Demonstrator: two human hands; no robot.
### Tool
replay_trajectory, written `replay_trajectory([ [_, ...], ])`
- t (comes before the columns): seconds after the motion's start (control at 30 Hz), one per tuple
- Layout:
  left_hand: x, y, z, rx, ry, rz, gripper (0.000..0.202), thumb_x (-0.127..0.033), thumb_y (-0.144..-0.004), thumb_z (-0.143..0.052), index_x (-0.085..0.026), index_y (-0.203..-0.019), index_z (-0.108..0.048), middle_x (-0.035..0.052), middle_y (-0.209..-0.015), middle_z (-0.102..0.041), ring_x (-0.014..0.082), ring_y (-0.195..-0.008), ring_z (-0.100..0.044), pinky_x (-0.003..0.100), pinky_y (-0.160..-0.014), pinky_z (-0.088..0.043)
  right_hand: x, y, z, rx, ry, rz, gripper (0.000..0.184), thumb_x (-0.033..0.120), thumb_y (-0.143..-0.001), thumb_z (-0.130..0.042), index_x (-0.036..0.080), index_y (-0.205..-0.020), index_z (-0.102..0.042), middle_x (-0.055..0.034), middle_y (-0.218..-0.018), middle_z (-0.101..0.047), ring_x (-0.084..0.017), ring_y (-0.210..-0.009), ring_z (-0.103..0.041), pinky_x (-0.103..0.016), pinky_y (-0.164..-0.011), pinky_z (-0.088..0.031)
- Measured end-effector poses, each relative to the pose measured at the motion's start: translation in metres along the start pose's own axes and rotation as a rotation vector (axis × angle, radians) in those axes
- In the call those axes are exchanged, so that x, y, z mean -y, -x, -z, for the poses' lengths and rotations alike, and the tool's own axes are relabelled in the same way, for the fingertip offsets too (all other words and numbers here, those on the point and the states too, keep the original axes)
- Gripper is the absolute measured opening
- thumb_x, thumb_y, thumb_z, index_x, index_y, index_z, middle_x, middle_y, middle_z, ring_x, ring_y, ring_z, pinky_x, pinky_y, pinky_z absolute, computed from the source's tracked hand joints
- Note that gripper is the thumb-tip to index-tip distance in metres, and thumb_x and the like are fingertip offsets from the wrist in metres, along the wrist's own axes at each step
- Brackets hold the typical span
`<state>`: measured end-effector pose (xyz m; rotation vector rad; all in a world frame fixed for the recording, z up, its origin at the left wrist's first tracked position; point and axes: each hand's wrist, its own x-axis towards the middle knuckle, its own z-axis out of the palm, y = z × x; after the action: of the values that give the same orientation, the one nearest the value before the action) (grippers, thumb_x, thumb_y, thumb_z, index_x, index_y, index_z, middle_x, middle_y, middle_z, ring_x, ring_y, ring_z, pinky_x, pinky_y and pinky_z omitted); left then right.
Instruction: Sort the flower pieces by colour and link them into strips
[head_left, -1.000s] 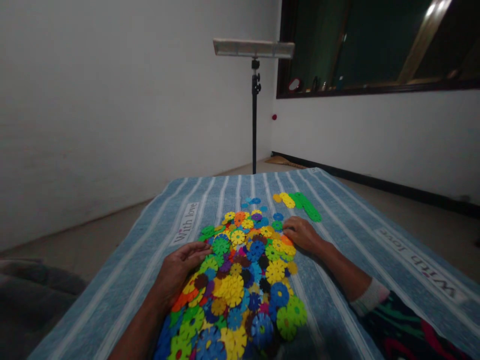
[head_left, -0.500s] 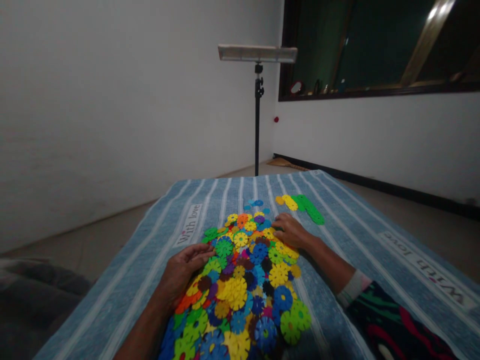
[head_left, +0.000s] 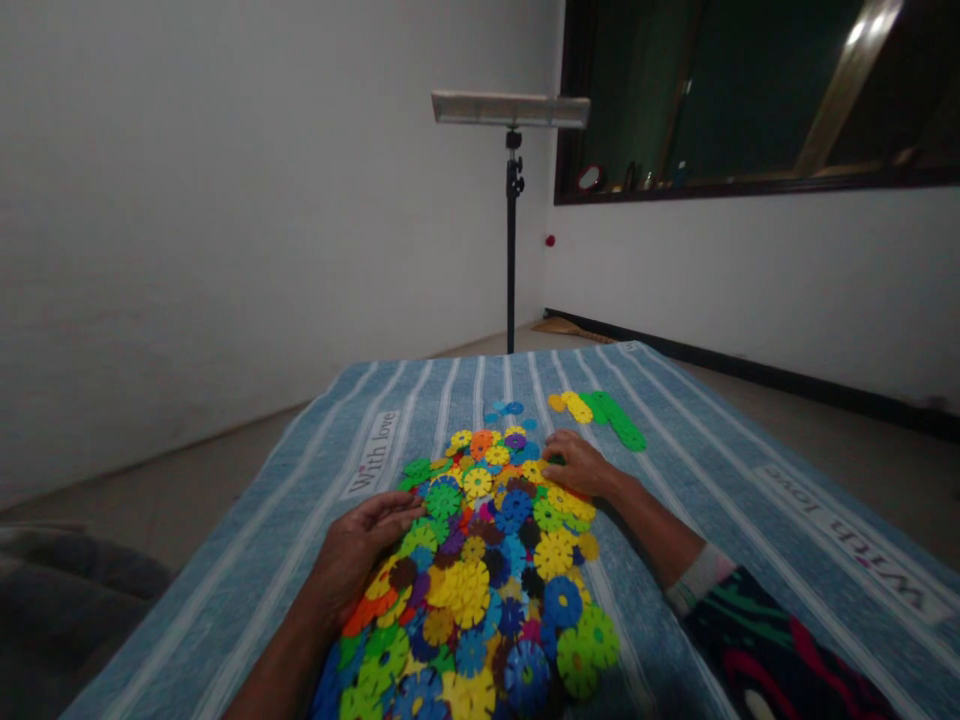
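Note:
A heap of flat, flower-shaped plastic discs (head_left: pixel 480 560) in many colours lies on a blue striped towel (head_left: pixel 705 480). My left hand (head_left: pixel 360 550) rests at the heap's left edge, fingers stretched out and lying against the discs. My right hand (head_left: pixel 577 465) sits on the heap's far right edge, fingers curled down onto a green disc; whether it grips the disc is unclear. Beyond that hand, a row of joined green discs (head_left: pixel 615 420) with yellow discs (head_left: pixel 574 405) at its left end lies flat on the towel. A few blue discs (head_left: pixel 510 410) lie apart, past the heap.
A lamp stand (head_left: pixel 511 220) with a flat light panel rises behind the towel's far edge. White walls close the left and back. A dark window (head_left: pixel 750 90) is at upper right. Grey fabric (head_left: pixel 67 590) lies at lower left.
My right hand has slid a little to the left along the heap's far edge, onto a green disc. My left hand has stayed where it was.

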<state>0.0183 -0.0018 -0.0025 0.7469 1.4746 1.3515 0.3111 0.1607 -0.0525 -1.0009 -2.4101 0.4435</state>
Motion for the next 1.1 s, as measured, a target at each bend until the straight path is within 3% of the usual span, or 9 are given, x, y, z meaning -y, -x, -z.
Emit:
replay_trajectory([
  [0.17, 0.001, -0.002, 0.001, -0.002, 0.011, 0.001, 0.039, -0.023, -0.048, -0.085, -0.015, -0.084, -0.070, 0.0099, -0.088, -0.078, 0.0248, -0.085, -0.073, 0.027, -0.068, -0.059, -0.003, 0.000, 0.000, -0.080, -0.123, -0.043, 0.010, 0.018, -0.065, -0.072, 0.018, -0.073, -0.066, -0.0032, -0.090, -0.063, -0.019, -0.092, -0.057, -0.033, -0.086, -0.043],
  [0.33, 0.003, -0.004, 0.003, 0.010, 0.012, 0.009, 0.039, -0.023, -0.050, -0.084, -0.015, -0.085, -0.069, 0.0101, -0.090, -0.078, 0.0246, -0.088, -0.073, 0.027, -0.070, -0.058, -0.018, -0.010, 0.016, -0.098, -0.226, -0.046, 0.009, 0.013, -0.069, -0.064, 0.019, -0.063, -0.065, -0.0031, -0.085, -0.067, -0.019, -0.090, -0.062, -0.033, -0.087, -0.046],
  [0.47, 0.005, -0.005, 0.004, 0.021, 0.014, 0.010, 0.039, -0.023, -0.050, -0.084, -0.015, -0.085, -0.069, 0.0098, -0.090, -0.078, 0.0237, -0.088, -0.072, 0.026, -0.071, -0.057, -0.041, -0.034, 0.043, -0.124, -0.048, -0.091, 0.012, 0.013, -0.073, -0.060, 0.019, -0.066, -0.067, -0.0046, -0.085, -0.068, -0.020, -0.090, -0.063, -0.033, -0.087, -0.047],
  [0.6, 0.007, -0.006, 0.005, 0.016, 0.002, 0.000, 0.039, -0.024, -0.051, -0.085, -0.015, -0.086, -0.070, 0.0099, -0.087, -0.078, 0.0249, -0.088, -0.072, 0.027, -0.073, -0.057, -0.065, -0.063, 0.059, -0.067, 0.206, -0.148, 0.014, 0.013, -0.075, -0.058, 0.017, -0.074, -0.072, -0.0079, -0.089, -0.069, -0.021, -0.090, -0.062, -0.031, -0.085, -0.046],
  [0.8, 0.009, -0.007, 0.007, 0.008, 0.021, 0.013, 0.039, -0.024, -0.050, -0.085, -0.016, -0.085, -0.070, 0.0090, -0.088, -0.078, 0.0251, -0.085, -0.073, 0.029, -0.074, -0.058, -0.083, -0.086, 0.051, -0.032, 0.294, -0.187, 0.016, 0.013, -0.076, -0.059, 0.015, -0.079, -0.075, -0.0106, -0.092, -0.071, -0.024, -0.093, -0.063, -0.032, -0.085, -0.045],
  [1.1, 0.013, -0.011, 0.011, 0.023, -0.001, -0.006, 0.038, -0.025, -0.053, -0.084, -0.016, -0.087, -0.071, 0.0094, -0.090, -0.078, 0.0244, -0.092, -0.072, 0.027, -0.078, -0.057, -0.087, -0.093, 0.046, 0.008, 0.370, -0.237, 0.018, 0.012, -0.074, -0.061, 0.016, -0.082, -0.077, -0.0107, -0.094, -0.073, -0.025, -0.096, -0.065, -0.029, -0.082, -0.046],
])
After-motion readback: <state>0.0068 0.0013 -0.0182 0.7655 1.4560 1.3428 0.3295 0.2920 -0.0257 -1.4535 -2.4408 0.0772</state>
